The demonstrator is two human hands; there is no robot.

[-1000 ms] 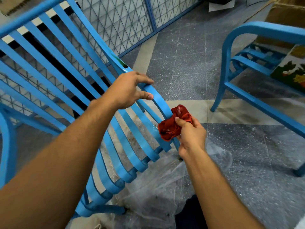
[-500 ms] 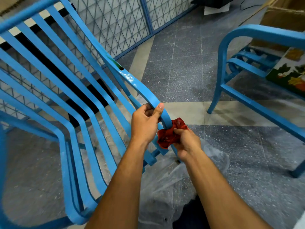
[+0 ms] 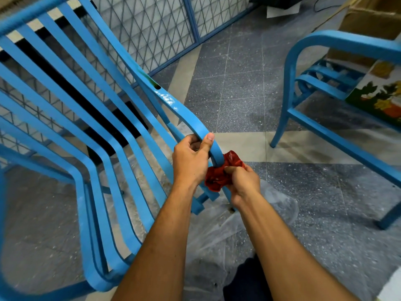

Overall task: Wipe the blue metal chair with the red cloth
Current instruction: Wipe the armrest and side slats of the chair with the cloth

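Gripping the blue metal chair (image 3: 173,105) by its arm rail (image 3: 216,152) with left hand (image 3: 191,164), thumb up; pinching bunched red cloth (image 3: 218,175) against that rail just below with right hand (image 3: 244,184); probably wiping along its length, up-left

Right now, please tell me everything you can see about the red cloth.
The red cloth is small and crumpled into a bunch. It looks like soft fabric with darker folds. The right hand grips it, with the fingers curled over its middle. The cloth is pressed against the front bend of the armrest of the blue metal chair, just below the left hand, which grips the same bar. The fingers hide part of the cloth.
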